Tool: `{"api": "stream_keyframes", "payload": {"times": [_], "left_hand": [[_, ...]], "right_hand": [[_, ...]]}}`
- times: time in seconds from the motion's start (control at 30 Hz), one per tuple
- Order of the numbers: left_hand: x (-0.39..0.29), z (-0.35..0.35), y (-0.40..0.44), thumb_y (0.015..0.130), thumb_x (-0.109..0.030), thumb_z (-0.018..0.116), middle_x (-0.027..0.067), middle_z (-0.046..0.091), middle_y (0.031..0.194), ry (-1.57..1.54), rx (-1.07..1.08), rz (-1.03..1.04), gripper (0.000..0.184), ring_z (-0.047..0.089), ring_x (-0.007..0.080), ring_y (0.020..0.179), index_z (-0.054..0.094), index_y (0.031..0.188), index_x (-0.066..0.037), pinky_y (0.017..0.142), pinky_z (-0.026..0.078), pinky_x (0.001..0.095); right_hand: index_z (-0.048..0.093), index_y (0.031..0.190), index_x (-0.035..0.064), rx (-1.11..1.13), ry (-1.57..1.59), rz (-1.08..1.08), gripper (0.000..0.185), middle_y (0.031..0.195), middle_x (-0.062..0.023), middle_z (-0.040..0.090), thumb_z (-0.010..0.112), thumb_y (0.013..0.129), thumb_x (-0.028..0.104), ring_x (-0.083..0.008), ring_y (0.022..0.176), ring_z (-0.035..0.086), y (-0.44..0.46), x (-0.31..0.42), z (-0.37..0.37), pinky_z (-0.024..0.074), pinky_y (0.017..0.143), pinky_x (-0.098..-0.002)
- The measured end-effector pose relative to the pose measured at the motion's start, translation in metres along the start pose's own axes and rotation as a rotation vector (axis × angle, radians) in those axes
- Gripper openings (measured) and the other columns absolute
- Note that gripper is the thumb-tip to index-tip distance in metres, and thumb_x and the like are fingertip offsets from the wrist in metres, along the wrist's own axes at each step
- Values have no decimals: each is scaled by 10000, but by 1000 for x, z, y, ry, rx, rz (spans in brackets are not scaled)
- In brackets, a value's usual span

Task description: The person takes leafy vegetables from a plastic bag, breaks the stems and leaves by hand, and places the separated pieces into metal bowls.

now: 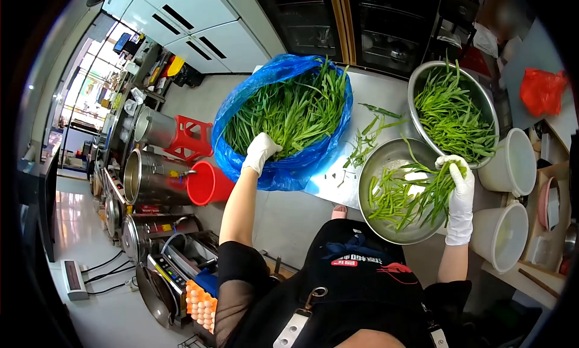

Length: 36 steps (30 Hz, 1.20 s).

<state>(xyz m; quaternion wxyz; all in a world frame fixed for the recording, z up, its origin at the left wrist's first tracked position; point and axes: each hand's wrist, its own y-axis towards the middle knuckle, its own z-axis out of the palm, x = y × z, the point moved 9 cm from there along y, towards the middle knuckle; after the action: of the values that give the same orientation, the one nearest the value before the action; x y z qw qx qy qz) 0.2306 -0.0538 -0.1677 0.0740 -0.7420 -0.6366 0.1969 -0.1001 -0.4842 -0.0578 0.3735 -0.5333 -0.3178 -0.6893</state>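
My left hand (262, 153), in a white glove, is at the near edge of a large blue plastic bag (283, 178). Its fingers are closed among the long leafy greens (289, 109) filling the bag, which look like water spinach; the fingertips are partly hidden. A bunch of the same greens (443, 182) is gripped in my gloved right hand (459, 188), over the right side of a shallow metal bowl (395, 232). Cut stems (386, 197) and leaves lie in that bowl. Behind it, a deeper metal bowl (416, 115) is heaped with leafy greens (452, 115).
Loose sprigs (362, 144) are scattered on the metal table (338, 188) between bag and bowls. White buckets (503, 236) stand at the right, near a red plastic bag (541, 91). To the left are a red bucket (208, 184), a red stool (190, 138), large pots and an egg tray (200, 306).
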Motion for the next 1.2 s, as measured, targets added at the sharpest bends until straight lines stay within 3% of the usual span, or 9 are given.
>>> {"api": "stream_keyframes", "payload": {"times": [0.1, 0.2, 0.4, 0.5, 0.63, 0.73, 0.87, 0.97, 1.2], "left_hand": [[9, -2, 1, 708, -255, 757, 206, 679, 717, -359, 23, -65, 328, 681, 306, 688, 685, 749, 62, 646, 520, 359], [1, -40, -27, 719, -201, 735, 107, 624, 590, -556, -54, -124, 258, 570, 177, 522, 679, 694, 50, 528, 444, 308], [5, -97, -74, 781, -158, 700, 41, 627, 660, -883, -295, -2, 196, 532, 98, 557, 689, 781, 37, 537, 421, 255], [6, -80, -81, 788, -180, 712, 19, 616, 648, -701, -254, 71, 198, 517, 70, 571, 687, 790, 16, 540, 413, 240], [17, -47, -82, 838, -157, 675, 17, 614, 690, -993, -28, -62, 157, 543, 92, 600, 661, 803, -5, 560, 427, 223], [7, -56, -99, 857, -127, 661, 29, 630, 734, -1224, -57, -75, 111, 529, 82, 593, 650, 834, -19, 549, 418, 220], [8, -43, -97, 857, -91, 658, 27, 623, 754, -1354, 50, 142, 82, 534, 98, 612, 647, 903, -24, 574, 431, 227], [-6, -35, -111, 851, -59, 670, 48, 620, 807, -1563, 86, 233, 170, 569, 135, 691, 615, 1004, -8, 644, 456, 247], [-22, -14, -136, 822, 1, 673, 92, 647, 930, -1721, 120, 288, 321, 604, 168, 777, 557, 1121, 15, 723, 487, 282]], "right_hand": [[602, 1004, -28, 34, -48, 5, 150, 991, -99, 645, 520, 927, 72, -162, 924, 598, -3, -3, 8, 457, 883, -291], [608, 1003, -27, 41, -51, 28, 152, 979, -99, 652, 518, 924, 66, -163, 917, 603, -6, -7, 7, 459, 880, -291], [609, 1011, -22, 18, -52, 24, 162, 967, -94, 655, 529, 923, 88, -159, 905, 606, -5, -13, 1, 463, 866, -284], [606, 1015, -16, 28, -21, 45, 162, 967, -90, 653, 526, 929, 95, -155, 899, 604, -3, -17, 7, 471, 847, -277], [595, 1013, -10, 72, 32, 104, 156, 993, -100, 655, 509, 933, 93, -160, 894, 613, 0, -18, 38, 492, 809, -269], [586, 1007, -10, 139, -79, 140, 144, 916, -89, 664, 490, 933, 69, -157, 847, 617, 4, -22, 61, 505, 755, -280], [590, 1011, 10, 220, -3, 241, 121, 815, -36, 602, 514, 934, 62, -102, 735, 572, 3, -39, 97, 483, 706, -243], [608, 992, 20, 339, -208, 164, 118, 790, 1, 577, 526, 926, 74, -65, 694, 510, 4, -39, 123, 419, 643, -206], [622, 1017, 8, 424, -225, 191, 148, 853, -15, 625, 547, 911, 80, -79, 784, 552, 9, -56, 156, 454, 724, -225]]}}
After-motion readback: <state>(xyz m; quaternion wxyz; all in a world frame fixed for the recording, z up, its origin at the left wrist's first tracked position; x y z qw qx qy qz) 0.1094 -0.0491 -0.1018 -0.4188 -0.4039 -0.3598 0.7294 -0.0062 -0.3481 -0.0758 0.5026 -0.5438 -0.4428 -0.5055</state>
